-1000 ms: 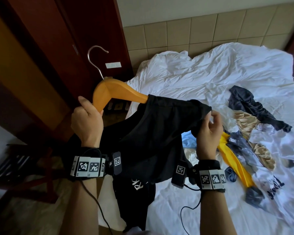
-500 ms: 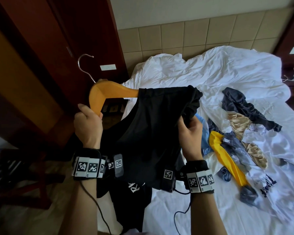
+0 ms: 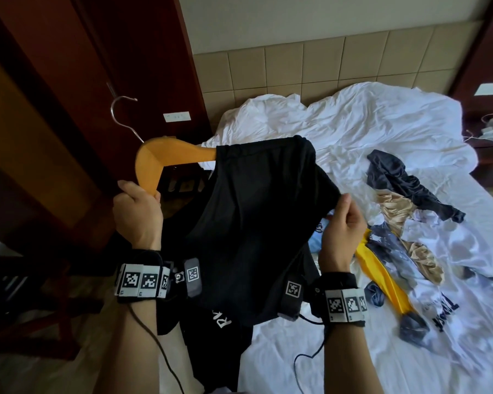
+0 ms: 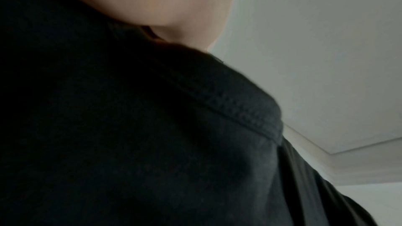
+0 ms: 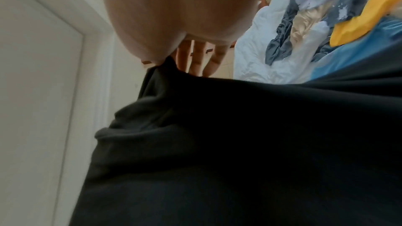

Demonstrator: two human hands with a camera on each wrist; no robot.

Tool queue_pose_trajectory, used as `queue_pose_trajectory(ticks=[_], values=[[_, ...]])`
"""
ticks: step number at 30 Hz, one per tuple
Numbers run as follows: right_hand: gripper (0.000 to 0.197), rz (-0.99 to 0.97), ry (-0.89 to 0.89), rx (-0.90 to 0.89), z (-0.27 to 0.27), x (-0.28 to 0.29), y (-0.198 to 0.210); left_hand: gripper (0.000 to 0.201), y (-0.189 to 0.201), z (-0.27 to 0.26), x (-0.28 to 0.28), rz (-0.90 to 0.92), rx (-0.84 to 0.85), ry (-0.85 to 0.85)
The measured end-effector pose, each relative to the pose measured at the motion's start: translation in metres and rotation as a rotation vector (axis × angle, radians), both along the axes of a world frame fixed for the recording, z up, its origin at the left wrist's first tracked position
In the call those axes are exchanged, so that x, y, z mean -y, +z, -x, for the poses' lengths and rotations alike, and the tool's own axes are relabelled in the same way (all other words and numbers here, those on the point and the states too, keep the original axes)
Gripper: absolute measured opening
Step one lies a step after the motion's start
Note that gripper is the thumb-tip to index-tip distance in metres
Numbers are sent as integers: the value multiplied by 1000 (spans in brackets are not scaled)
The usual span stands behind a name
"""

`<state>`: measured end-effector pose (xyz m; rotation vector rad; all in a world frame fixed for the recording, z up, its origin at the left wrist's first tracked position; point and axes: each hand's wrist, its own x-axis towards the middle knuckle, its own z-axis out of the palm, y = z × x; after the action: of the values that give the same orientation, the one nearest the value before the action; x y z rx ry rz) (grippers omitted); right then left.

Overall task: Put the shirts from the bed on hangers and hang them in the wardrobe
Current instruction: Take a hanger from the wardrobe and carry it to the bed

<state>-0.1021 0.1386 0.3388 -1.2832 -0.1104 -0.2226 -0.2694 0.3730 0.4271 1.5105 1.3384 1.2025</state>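
Head view: clothes heap (image 3: 404,240) behind shirt (image 3: 262,223)

bare forearms; black wristbands (image 3: 143,280) with white square-code tags, small black cameras, thin black cables (image 3: 154,336).

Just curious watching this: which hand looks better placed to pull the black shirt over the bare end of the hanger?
Probably the right hand: it pinches the black shirt. The left hand grips the hanger at its bare end.

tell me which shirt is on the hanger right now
The black shirt, half threaded onto the orange hanger held up between both hands. The others, such as the dark grey one, lie loose on the bed.
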Motion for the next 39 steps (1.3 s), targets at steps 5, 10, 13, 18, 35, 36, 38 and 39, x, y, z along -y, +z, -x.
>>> queue_pose_trajectory(ticks=[5, 10, 13, 18, 35, 36, 38, 39], values=[[37, -163, 30, -431, -28, 7, -26, 63, 5, 2, 6, -102, -23, -126], [62, 103, 264, -216, -19, 12, -12, 76, -4, -1, -8, -257, -149, -213], [58, 205, 223, -72, -8, 10, -5, 78, -6, -3, -14, -302, -192, -210], [57, 175, -130, -215, -23, 20, -30, 73, -2, 2, -20, -321, -170, -195], [50, 599, 514, 456, 26, -35, 47, 70, -23, -37, 30, -468, -472, -494], [50, 612, 499, 446, 31, -41, 50, 68, -25, -39, 35, -505, -462, -522], [43, 572, 439, 394, 34, -47, 53, 70, -32, -40, 38, -521, -412, -582], [39, 522, 432, 361, 34, -45, 53, 70, -35, -39, 37, -501, -369, -621]])
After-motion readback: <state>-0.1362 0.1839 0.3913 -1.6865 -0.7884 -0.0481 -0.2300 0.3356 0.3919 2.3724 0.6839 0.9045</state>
